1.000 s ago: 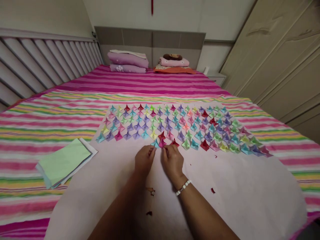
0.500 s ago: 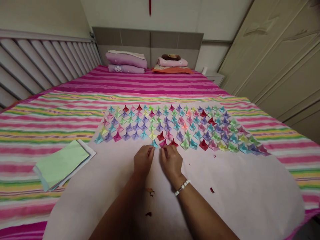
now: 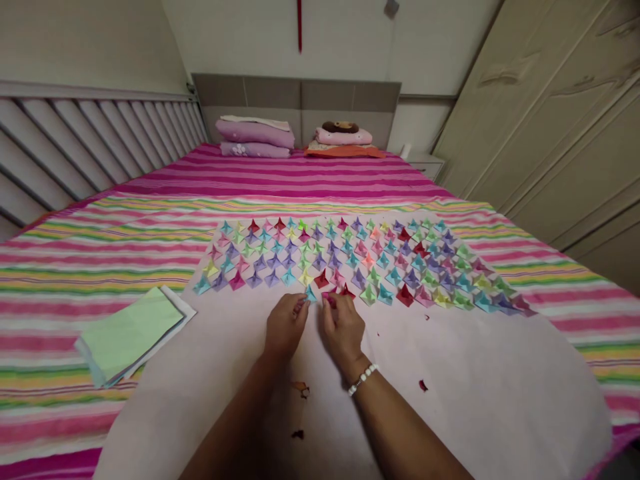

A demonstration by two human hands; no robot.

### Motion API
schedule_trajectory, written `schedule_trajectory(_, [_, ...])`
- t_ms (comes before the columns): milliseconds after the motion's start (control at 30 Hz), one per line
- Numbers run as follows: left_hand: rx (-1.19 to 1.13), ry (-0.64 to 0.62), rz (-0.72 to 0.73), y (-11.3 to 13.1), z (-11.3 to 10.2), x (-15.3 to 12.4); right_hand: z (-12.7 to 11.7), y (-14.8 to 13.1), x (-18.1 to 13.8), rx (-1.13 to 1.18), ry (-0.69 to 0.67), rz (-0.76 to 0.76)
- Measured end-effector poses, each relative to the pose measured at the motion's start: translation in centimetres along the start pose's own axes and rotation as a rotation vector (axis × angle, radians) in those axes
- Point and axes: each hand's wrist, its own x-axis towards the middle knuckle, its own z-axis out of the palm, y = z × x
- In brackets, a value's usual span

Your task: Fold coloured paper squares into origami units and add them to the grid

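Note:
My left hand [image 3: 286, 325] is closed in a pinch on the near edge of a small light-blue origami piece [image 3: 311, 293]. My right hand [image 3: 344, 327], with a white beaded bracelet on its wrist, pinches a magenta origami piece [image 3: 327, 298], mostly covered by the fingers. Just beyond the right fingers lies a dark-red origami piece [image 3: 347, 292], partly hidden. Another red piece [image 3: 321, 277] sits ahead between the hands. Several rows of pointed, folded-paper pieces in many colours spread across a large pale sheet [image 3: 475, 380].
To the left, a stack of coloured paper [image 3: 133, 333] overlaps the sheet's edge. Dark-red scraps [image 3: 423, 385] and a brownish scrap [image 3: 301, 387] lie near my forearms. The striped bed [image 3: 45, 320] has folded bedding [image 3: 255, 137] at its far end, a railing on the left and a wardrobe on the right.
The magenta piece has come slightly nearer, into the right fingers' pinch. Both hands stay almost in place. The view has tilted up a little, so the scene sits lower.

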Motion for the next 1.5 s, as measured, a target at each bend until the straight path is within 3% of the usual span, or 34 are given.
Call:
schedule_trajectory(200, [-0.012,-0.103,0.014,-0.5,-2.4,0.3,-0.8,-0.5,0.9,0.043,0.011,0.008])
schedule_trajectory(400, [0.060,-0.093,-0.073,-3.2,-6.7,1.7,-5.4,0.9,2.9,0.162,-0.095,0.133])
schedule_trajectory(633, [0.107,0.055,-0.225,-5.9,-12.3,6.1,-12.6,9.5,4.1,0.084,-0.083,0.214])
schedule_trajectory(767, [0.182,0.160,-0.289,-7.8,-15.1,8.1,-16.6,14.7,7.0,-0.015,0.024,0.273])
schedule_trajectory(967, [0.314,0.253,-0.389,-11.2,-16.7,8.8,-20.6,19.2,11.6,-0.107,0.160,0.344])
schedule_trajectory(1100, [0.172,0.331,-0.459,-9.2,-15.2,8.4,-19.8,17.5,11.5,-0.059,0.147,0.327])
schedule_trajectory(1233, [-0.009,0.309,-0.395,-4.4,-12.3,6.6,-17.3,11.9,7.7,0.133,0.077,0.167])
schedule_trajectory(1367, [-0.130,0.185,-0.306,-0.2,-9.6,1.3,-15.2,6.3,1.4,0.298,-0.010,0.122])
schedule_trajectory(1500, [-0.287,-0.016,-0.255,3.1,-8.4,-5.2,-14.5,3.2,-3.8,0.357,-0.091,0.034])
